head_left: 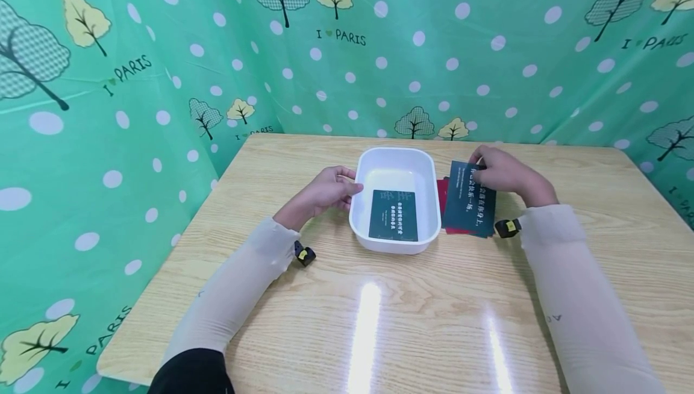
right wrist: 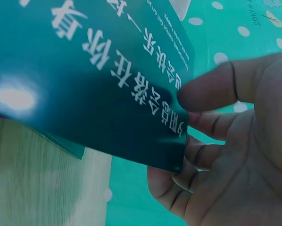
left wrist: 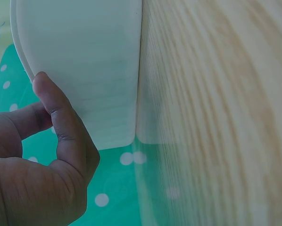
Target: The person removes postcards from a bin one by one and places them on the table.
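Observation:
My left hand (head_left: 329,189) is at the left side of a white plastic tub (head_left: 394,249), its thumb over the rim and its fingers along the outer wall. In the left wrist view the thumb tip sits right on the tub's edge. Inside the tub lies a dark green card (head_left: 393,216) with white Chinese writing, flat near the front end. To the right of the tub, my right hand (head_left: 505,171) pinches another dark green printed card (right wrist: 108,89) by its far end, thumb on the printed face and fingers behind. That card is tilted up over other cards.
Beneath the held card, red cards (head_left: 443,194) and more dark green cards lie on the wooden table (head_left: 303,322). A green dotted curtain (head_left: 347,93) hangs behind and left of the table. Small black cameras (head_left: 508,228) are strapped at both wrists.

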Available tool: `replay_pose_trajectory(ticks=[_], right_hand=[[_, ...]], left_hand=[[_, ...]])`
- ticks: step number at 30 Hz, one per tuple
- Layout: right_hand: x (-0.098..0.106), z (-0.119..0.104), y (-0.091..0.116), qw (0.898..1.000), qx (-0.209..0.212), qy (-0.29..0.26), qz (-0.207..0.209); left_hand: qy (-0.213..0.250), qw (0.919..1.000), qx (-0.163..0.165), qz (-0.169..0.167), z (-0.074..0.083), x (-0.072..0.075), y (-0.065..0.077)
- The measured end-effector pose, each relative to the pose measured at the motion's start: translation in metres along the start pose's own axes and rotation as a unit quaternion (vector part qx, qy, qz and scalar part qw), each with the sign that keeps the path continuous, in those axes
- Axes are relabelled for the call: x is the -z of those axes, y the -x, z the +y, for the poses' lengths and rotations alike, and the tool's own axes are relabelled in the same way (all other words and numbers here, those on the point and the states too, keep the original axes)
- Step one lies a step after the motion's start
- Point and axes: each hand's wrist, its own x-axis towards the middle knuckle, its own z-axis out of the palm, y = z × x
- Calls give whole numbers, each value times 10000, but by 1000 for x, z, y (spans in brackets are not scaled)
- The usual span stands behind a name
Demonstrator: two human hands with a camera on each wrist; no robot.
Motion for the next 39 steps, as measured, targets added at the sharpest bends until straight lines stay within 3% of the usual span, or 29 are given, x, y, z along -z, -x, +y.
replay_pose_trajectory(ticks=[15,27,39], right_hand=[[-16,-5,-9,9961,275,742,-387],[-28,-1,-14,9908,-261,1004,-867],[-26,3,-14,9902,-449,955,-912]], left_hand=[[-51,10000,32,19,2,-1,2],[29,10000,-2,17,2,-2,2],[-17,10000,21,16,2,-1,3]])
